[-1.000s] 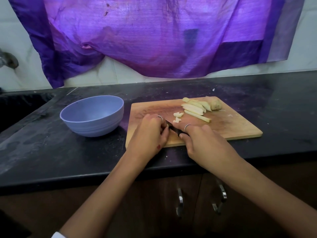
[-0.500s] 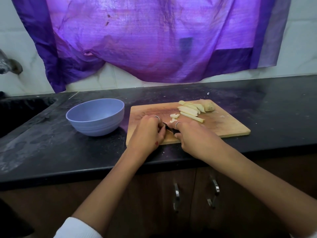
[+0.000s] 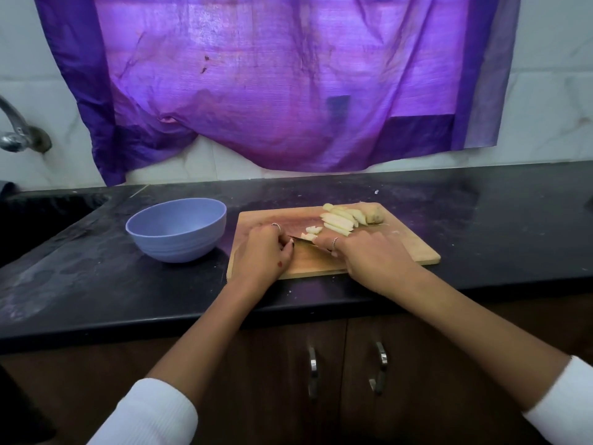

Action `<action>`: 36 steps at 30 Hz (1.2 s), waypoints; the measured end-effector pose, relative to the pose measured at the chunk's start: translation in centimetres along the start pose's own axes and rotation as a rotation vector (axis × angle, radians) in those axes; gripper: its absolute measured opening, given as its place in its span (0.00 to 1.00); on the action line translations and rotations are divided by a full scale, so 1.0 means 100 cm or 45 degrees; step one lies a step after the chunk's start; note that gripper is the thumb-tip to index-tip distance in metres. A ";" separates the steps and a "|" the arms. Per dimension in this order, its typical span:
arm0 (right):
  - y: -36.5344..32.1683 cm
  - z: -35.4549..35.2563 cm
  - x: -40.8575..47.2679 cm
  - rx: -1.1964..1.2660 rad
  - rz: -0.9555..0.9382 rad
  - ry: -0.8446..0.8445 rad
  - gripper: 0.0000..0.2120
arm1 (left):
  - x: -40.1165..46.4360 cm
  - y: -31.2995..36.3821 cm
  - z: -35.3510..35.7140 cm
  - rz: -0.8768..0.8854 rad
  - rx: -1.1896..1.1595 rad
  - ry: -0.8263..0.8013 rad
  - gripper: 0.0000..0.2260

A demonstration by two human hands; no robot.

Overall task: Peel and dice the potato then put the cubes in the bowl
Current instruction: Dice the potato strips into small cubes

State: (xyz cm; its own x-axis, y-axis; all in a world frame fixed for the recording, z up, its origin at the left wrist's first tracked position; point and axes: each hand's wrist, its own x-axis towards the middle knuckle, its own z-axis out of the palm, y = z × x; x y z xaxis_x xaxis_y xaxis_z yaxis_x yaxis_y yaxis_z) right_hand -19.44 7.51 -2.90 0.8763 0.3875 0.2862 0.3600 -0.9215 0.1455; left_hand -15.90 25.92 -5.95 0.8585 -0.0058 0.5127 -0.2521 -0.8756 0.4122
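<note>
Gripping knife: right hand | bowl beside board

- I count one bowl.
- One cutting board, one knife.
- Two hands: left hand, right hand.
- Two cupboard handles.
- Potato sticks: several, too overlapped to count.

No text, label, brand, number or sign could be read anywhere in the frame.
</note>
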 end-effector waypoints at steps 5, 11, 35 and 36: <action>0.013 0.008 0.030 0.304 0.108 -0.112 0.18 | 0.017 0.009 0.002 -0.077 0.086 -0.031 0.05; 0.044 -0.001 0.027 0.936 0.313 -0.358 0.14 | 0.023 0.018 0.002 -0.053 0.230 -0.080 0.09; 0.092 -0.001 0.005 2.034 0.662 -0.907 0.14 | 0.035 0.054 0.004 -0.153 0.047 -0.499 0.23; 0.093 -0.002 0.002 2.023 0.653 -0.936 0.14 | 0.036 0.052 0.002 -0.163 0.057 -0.539 0.24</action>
State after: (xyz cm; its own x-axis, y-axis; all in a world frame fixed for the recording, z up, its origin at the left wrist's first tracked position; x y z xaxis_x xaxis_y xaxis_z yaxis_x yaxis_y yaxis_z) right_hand -15.94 -0.95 -1.27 0.7744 0.4074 -0.4840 -0.4157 -0.2490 -0.8748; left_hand -14.01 21.26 -2.09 0.9911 -0.0847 0.1024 -0.1199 -0.9022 0.4142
